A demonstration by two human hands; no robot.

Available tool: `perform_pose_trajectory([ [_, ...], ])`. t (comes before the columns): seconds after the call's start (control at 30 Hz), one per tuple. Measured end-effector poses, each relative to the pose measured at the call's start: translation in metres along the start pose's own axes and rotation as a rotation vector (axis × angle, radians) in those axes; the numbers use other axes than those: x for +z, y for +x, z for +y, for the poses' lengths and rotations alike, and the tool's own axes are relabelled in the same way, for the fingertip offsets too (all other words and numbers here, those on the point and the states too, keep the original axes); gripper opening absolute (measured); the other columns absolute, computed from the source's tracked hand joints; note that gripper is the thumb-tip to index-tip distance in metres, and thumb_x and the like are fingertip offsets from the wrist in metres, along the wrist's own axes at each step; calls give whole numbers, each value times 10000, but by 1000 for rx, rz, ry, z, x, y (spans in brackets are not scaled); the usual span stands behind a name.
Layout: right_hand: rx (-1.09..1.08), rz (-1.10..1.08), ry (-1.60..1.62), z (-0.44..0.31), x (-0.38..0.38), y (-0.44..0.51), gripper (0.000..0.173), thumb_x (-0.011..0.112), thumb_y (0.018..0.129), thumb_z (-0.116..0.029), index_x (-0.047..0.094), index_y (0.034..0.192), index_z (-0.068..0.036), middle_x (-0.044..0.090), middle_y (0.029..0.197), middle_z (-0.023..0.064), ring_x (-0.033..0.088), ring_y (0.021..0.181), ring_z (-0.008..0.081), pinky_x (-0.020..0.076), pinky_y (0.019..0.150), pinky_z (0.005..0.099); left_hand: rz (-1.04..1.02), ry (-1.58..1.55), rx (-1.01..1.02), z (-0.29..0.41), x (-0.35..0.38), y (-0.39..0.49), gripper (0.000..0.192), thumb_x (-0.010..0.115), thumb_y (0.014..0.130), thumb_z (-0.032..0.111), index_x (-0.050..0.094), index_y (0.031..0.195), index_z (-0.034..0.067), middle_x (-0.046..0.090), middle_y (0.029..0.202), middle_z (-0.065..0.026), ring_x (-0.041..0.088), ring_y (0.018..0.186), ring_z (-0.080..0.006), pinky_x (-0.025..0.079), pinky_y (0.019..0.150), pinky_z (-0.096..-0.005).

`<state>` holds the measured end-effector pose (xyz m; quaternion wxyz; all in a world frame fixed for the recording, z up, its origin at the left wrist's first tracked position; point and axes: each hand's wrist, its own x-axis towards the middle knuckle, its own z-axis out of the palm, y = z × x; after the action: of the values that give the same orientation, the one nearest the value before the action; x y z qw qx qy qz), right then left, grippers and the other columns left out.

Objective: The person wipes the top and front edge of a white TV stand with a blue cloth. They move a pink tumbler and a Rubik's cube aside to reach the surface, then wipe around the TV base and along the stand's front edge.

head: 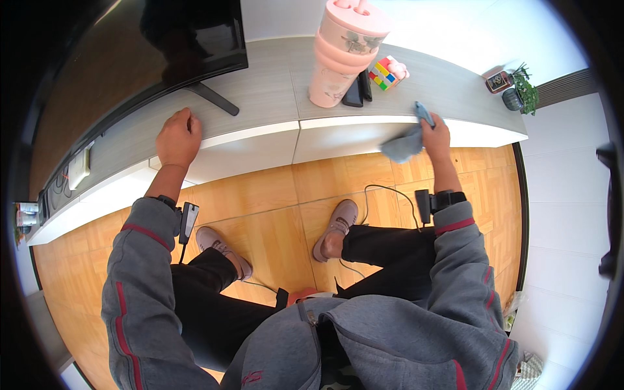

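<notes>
My right hand (pixel 437 138) grips a grey-blue cloth (pixel 405 144) at the front edge of a TV cabinet (pixel 265 92) with a grey wood-grain top. Most of the cloth hangs to the left of the hand, in front of the cabinet's white face, and one corner pokes up above the fingers. My left hand (pixel 179 138) is curled into a fist at the cabinet's front edge, close to the foot of a television (pixel 214 97). Nothing shows in that fist.
A pink tumbler (pixel 336 58) with a lid stands beside dark slim objects (pixel 358 90) and a puzzle cube (pixel 383 73). Farther right are a labelled bottle (pixel 499 82) and a potted plant (pixel 522 90). A white box (pixel 79 168) with cables sits left. A cable (pixel 390 186) trails near my feet.
</notes>
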<state>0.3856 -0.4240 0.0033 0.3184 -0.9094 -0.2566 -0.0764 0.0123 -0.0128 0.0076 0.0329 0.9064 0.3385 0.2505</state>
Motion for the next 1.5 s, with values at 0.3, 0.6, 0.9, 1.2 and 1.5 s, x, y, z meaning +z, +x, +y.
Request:
perform_pose_trajectory([
  [0.3,32,-116,397,-97,49,-60,321,659,826,-188,623,1111,-44,668,887,162,653,801,278,501,735,365,14,51,-16,0,0,0,153,516,893,226,584,861,92,658,876,-77,631,841,-312,516,680,-438],
  [0.6,87,-234,794,-187,123,-125,172,630,860,-38,583,1025,-42,606,862,0,538,791,60,430,661,223,-14,31,-36,-2,-2,0,144,519,882,221,592,855,99,655,860,-66,631,830,-305,516,674,-434],
  [0.9,88,-40,822,-117,113,-108,215,669,842,-5,607,1040,-61,606,885,-19,552,826,72,441,725,217,23,14,-7,1,-1,-1,140,533,874,208,593,833,88,642,829,-65,629,803,-287,513,658,-420],
  [1.2,365,308,775,-95,109,-91,220,678,868,-147,582,1022,-22,574,810,-4,490,704,67,399,595,232,34,15,-9,0,2,-1,138,537,870,207,600,832,89,647,817,-68,636,800,-286,520,654,-419],
  [1.5,320,55,879,-150,139,-125,195,661,860,-107,552,999,-26,540,835,-8,473,719,75,397,612,234,39,22,-4,-1,-1,-1,142,540,868,214,600,827,92,649,817,-68,638,798,-285,518,650,-420],
])
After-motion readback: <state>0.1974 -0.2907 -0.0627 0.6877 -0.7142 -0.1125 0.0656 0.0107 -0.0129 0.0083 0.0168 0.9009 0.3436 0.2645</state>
